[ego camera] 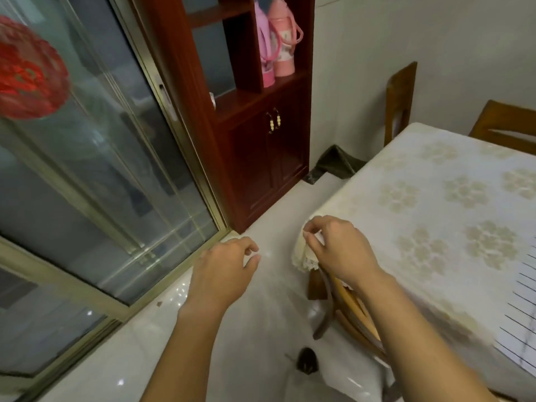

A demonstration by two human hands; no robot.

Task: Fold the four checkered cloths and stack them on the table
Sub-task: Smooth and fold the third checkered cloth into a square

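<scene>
Two bare forearms are reaching forward from the bottom of the head view. Between them a small dark object [307, 364] is lying on the glossy white floor [255, 320].

The left hand [223, 274] is hovering above the floor, just beside the sliding glass door [101, 175]. Its fingers are loosely curled and relaxed, holding nothing.

The right hand [339, 250] is hanging at the near corner of the table [470, 158], with its fingers bent and its thumb and forefinger drawing together right at the drooping fringe of the tablecloth [420, 245]. I cannot tell whether it is actually pinching the fabric or only touching it. Under that wrist a wooden chair [348, 311] is sitting tucked beneath the table.

At the right edge of the picture a white cloth [522, 314] with thin dark lines is lying flat on the table, well apart from both hands. Only part of it is showing, as the frame is cutting off the rest.

Farther off, a dark red cabinet [261, 146] is standing against the wall beside the glass door, with two pink flasks [278, 42] on an upper shelf. A dark bundle [333, 166] is slumping on the floor in the corner, and two more chair backs [400, 100] are rising behind the far side of the table. A red ornament [29, 71] is showing on the glass at the far left.
</scene>
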